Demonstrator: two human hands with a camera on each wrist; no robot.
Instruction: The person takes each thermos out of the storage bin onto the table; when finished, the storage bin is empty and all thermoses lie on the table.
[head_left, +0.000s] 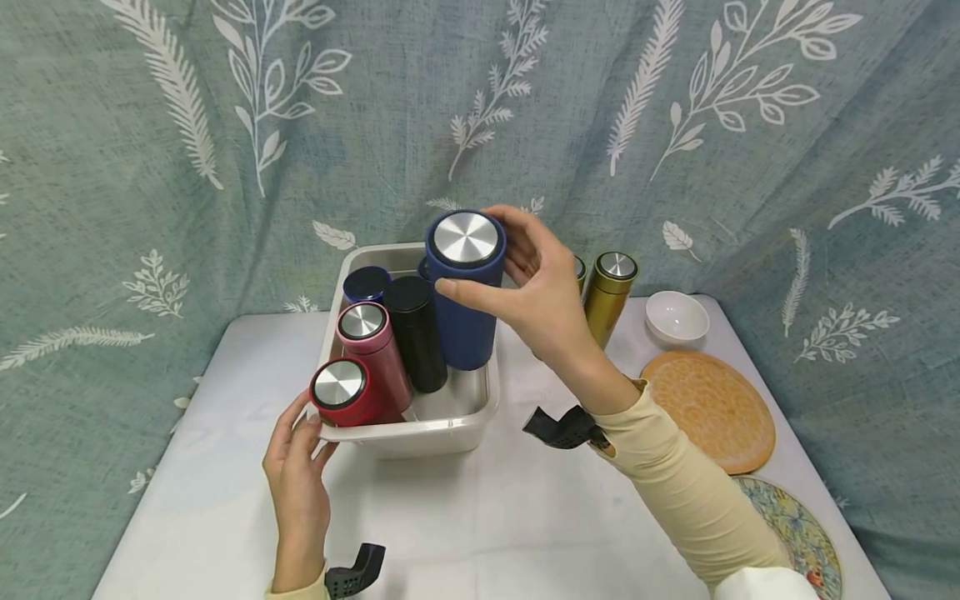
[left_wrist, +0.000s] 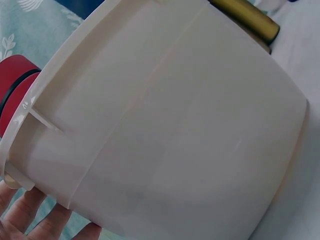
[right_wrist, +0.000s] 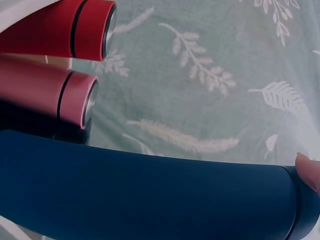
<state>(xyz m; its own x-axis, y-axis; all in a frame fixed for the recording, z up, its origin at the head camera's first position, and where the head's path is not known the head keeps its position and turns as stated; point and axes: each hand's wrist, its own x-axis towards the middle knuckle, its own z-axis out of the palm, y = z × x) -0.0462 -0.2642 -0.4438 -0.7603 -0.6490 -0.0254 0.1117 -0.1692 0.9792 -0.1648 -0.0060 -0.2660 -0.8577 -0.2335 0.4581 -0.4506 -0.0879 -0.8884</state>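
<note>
Holding blue bottle (head_left: pixel 467 329) with right hand (head_left: pixel 551 292).
Body (right_wrist: pixel 150 195) is matte, lid top (head_left: pixel 466 237) silvery; left hand (head_left: pixel 296 479) grips white bin (head_left: pixel 431 442).

Eight flasks (head_left: pixel 467 337) show — plus one bin (head_left: pixel 435 442), one bowl (head_left: pixel 677 318) and two round mats (head_left: pixel 708 408).

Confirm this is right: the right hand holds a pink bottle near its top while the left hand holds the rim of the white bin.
The colour is wrong: the bottle the right hand holds near its top is blue, not pink, as the head view shows. The left hand does hold the rim of the white bin.
</note>
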